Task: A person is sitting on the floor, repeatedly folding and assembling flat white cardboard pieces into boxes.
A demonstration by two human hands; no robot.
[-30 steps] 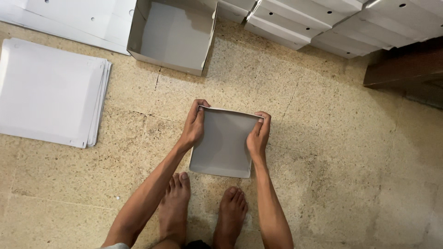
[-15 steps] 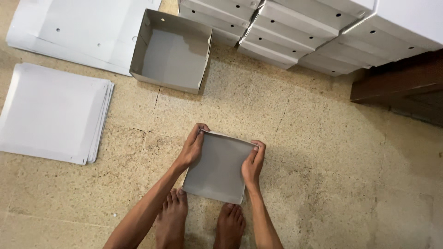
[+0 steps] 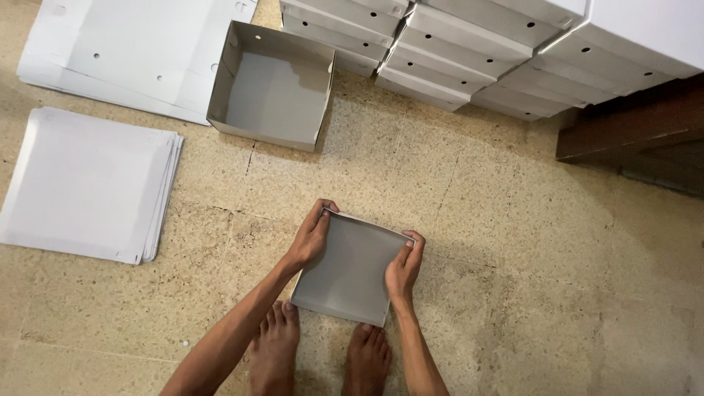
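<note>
A shallow grey cardboard tray (image 3: 346, 273) rests on the floor just in front of my bare feet. My left hand (image 3: 312, 238) grips its far left corner, thumb inside the wall. My right hand (image 3: 404, 268) clasps its right wall near the far corner. Both hands press the folded sides of the tray.
An open, deeper grey box (image 3: 271, 88) stands further off. A stack of flat white card sheets (image 3: 84, 185) lies at the left, more flat punched sheets (image 3: 132, 51) beyond it. Several closed white boxes (image 3: 477, 51) are stacked at the top right beside a brown wooden ledge (image 3: 631, 128).
My view has shifted, so the stacked boxes and flat sheets show more. My hands stay on the tray's far corners, with the tray turned slightly clockwise.
</note>
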